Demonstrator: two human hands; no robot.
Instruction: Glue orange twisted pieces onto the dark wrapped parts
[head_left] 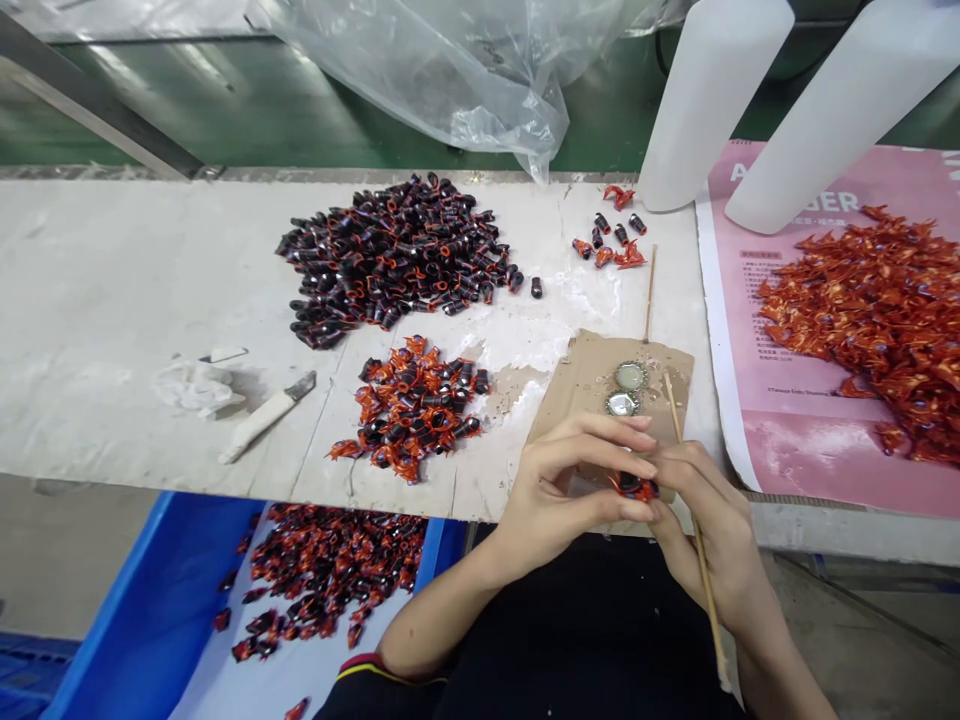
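Observation:
Between the thumb and fingers of my left hand (551,490) is pinched a small black-and-orange plastic piece (636,487), partly covered by the fingertips. My right hand (712,530) is closed around a thin wooden stick (673,405), which slants across it. The right fingertips also meet the small piece. Under and beyond both hands lies a brown cardboard sheet (574,385). On it sit two bottle caps, an upper cap (631,376) with pale contents and a lower, shiny cap (622,404). Another wooden stick (651,295) rests at the cardboard's far edge.
Black parts (397,250) form a large heap; joined black-and-orange pieces (420,410) lie nearer. Orange parts (870,320) cover a pink printed sheet (810,450). A knife (270,415) lies left. Below stands a blue bin (142,600). Two white bottles (712,100) stand behind.

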